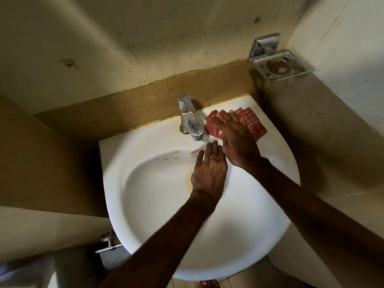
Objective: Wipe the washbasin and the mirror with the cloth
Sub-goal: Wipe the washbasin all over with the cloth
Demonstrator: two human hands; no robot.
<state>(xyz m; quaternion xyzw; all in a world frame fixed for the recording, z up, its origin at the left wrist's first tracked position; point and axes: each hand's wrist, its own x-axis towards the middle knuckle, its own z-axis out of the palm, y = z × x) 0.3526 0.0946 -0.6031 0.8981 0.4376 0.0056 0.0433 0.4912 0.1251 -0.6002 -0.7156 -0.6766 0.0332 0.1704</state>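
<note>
Your forearms come in from the bottom edge over the washbasin point(158, 225). Left hand point(209, 173) hovers flat above the bowl near the drain, fingers point(214, 150) straight and spread, holding nothing. Tap point(190, 119) stands at the back rim, just left of the cloth. Right hand point(236, 140) presses palm-down on the red checked cloth point(253, 121), fingers flat, on the basin's back-right ledge. Metal soap holder point(278, 65) sits on the wall further right.

The cloth point(247, 123) lay on the washbasin point(158, 215) rim, right of the tap point(189, 118). A soap holder point(278, 66) sat at upper right.
</note>
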